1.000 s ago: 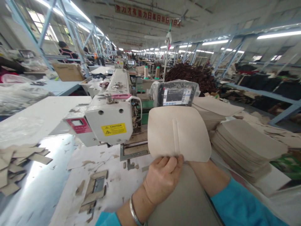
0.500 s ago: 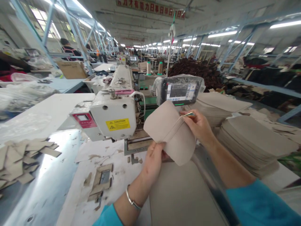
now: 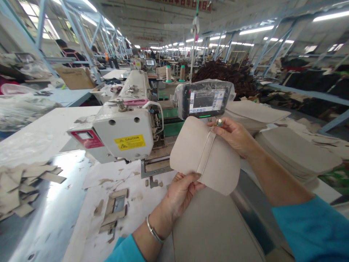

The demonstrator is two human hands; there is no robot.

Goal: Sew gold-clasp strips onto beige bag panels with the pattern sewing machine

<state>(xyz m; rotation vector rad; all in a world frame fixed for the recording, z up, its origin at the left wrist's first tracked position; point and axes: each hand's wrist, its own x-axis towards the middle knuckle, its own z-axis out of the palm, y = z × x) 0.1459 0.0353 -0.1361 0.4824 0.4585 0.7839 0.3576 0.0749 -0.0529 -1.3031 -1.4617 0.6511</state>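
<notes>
A beige panel (image 3: 188, 149) with rounded corners is held up, tilted, between my two hands. A narrow strip (image 3: 205, 154) with stitch lines runs across its middle. My left hand (image 3: 178, 196) pinches the panel's lower edge by the strip's near end, thumb on top. At the strip's far end, my right hand (image 3: 236, 136) closes on the upper edge. Something small and shiny shows at the right fingers; whether it is a ring or a tool I cannot tell. Under the panel lies a larger beige sheet (image 3: 212, 229).
A sewing machine (image 3: 125, 134) with a metal frame (image 3: 155, 171) stands left of the panel. Behind is a plastic-wrapped screen (image 3: 205, 100). Stacked beige panels (image 3: 297, 149) lie at right, loose beige strips (image 3: 19, 185) at left. Thread cones (image 3: 168, 74) stand farther back.
The panel has turned to face me more, and its middle strip shows more plainly. Both hands have shifted slightly right in view, still gripping it.
</notes>
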